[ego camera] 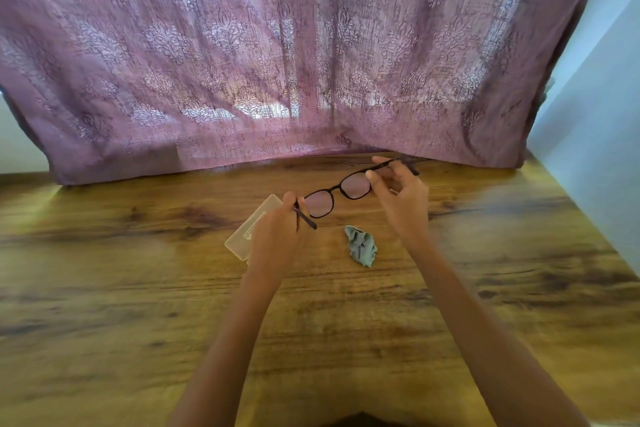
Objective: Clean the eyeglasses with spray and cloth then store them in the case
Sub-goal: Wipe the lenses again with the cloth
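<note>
Above the brown wooden table [138, 270], both hands hold the black thin-framed eyeglasses [336, 188] in the air, with the lenses toward the purple patterned curtain [277, 62]. The left hand [277, 236] pinches the frame at its left hinge between thumb and forefinger, and the temple there points down toward the person. The right hand [401, 198] pinches the upper rim beside the right lens with thumb and forefinger; its other fingers are loosely curled and touch nothing. Both temples seem unfolded.

The crumpled grey-green cloth [362, 246] lies on the table below the glasses, apart from both hands. The flat translucent rectangular case [249, 229] lies just behind the left hand, partly hidden by it; whether it is open cannot be told. No spray bottle is in view.

Because the cloth is put down and the glasses are held up to the light, this looks like checking the lenses. If they are clean, the next move calls for folding both temples in, then freeing one hand to open the case.
</note>
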`<state>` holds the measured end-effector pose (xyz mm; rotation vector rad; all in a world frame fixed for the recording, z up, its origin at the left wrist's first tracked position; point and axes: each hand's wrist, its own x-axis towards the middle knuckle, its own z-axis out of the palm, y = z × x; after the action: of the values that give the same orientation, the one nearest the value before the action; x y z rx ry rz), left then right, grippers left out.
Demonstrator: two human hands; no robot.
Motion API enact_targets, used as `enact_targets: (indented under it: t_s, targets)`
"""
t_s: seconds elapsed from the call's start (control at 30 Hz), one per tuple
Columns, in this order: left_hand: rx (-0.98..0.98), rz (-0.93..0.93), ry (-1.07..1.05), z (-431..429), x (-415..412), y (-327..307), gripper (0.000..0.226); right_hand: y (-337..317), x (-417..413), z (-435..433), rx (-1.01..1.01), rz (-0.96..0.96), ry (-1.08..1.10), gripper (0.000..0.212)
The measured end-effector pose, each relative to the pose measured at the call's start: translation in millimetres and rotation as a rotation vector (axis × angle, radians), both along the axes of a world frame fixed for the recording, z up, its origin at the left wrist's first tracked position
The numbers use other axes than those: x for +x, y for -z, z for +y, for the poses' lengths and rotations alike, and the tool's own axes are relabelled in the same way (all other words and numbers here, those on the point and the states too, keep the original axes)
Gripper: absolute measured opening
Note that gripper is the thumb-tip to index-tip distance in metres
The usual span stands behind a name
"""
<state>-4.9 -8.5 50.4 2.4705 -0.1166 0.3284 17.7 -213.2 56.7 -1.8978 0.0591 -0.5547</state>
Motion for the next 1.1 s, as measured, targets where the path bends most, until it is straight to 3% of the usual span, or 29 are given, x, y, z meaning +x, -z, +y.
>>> enact_targets:
  t_s: [0.07, 0.17, 0.3, 0.4, 0.57, 0.87, 0.93, 1.1]
  targets:
    - [0.002, 0.012, -0.022, 0.8, 1.8, 2.5, 0.013, 10.1, -5.0, -0.5, 0.022, 0.152, -0.025, 0.018]
    - [0.041, -0.045, -0.030, 2.1, 2.6, 8.8, 0.012, 37.8, -13.6, -0.4, -0.235, 0.392, -0.096, 0.032]
    - [0.069, -0.060, -0.066, 4.3, 2.7, 15.5, 0.007, 63.6, -19.2, 2.8, -0.504, 0.477, -0.115, 0.026]
    - [0.109, -0.042, -0.078, 4.7, 2.3, 18.1, 0.005, 74.0, -21.4, 4.3, -0.675, 0.517, -0.205, 0.039]
    - [-0.030, -0.064, -0.114, 0.9, 2.0, 19.0, 0.012, 80.3, -28.9, 9.0, -0.680, 0.450, -0.162, 0.013]
    - [-0.091, -0.128, -0.143, -9.0, -0.8, 14.2, 0.020, 19.4, -49.2, 41.5, -0.178, -0.040, -0.113, 0.010]
    - [-0.149, -0.123, -0.135, -12.5, -4.1, 13.3, 0.018, 6.9, -48.7, 47.8, -0.180, -0.115, -0.086, 0.013]
    - [-0.271, -0.170, -0.111, -22.6, -10.1, 12.3, 0.020, -4.9, -42.8, 56.6, -0.401, -0.247, -0.055, 0.019]
